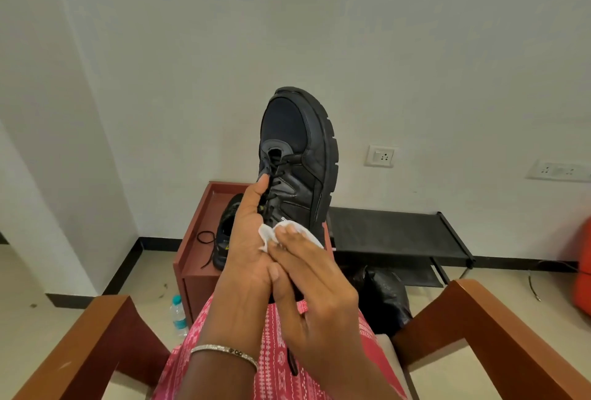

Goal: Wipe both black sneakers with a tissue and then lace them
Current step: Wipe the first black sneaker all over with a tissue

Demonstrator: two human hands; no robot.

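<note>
Sneaker, black, toe up, is gripped by the left hand, thumb along its laces. The right hand presses a white tissue against its side with nearly straight fingers. Behind the left hand, a second sneaker lies half hidden on a table.

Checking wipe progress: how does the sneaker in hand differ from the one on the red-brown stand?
Held sneaker is gripped toe-up by the left hand, tissue pressed on it; the other sneaker lies on the stand, untouched. Held sneaker's lace is threaded through eyelets; a loose lace lies beside the other sneaker. Both are black.
</note>
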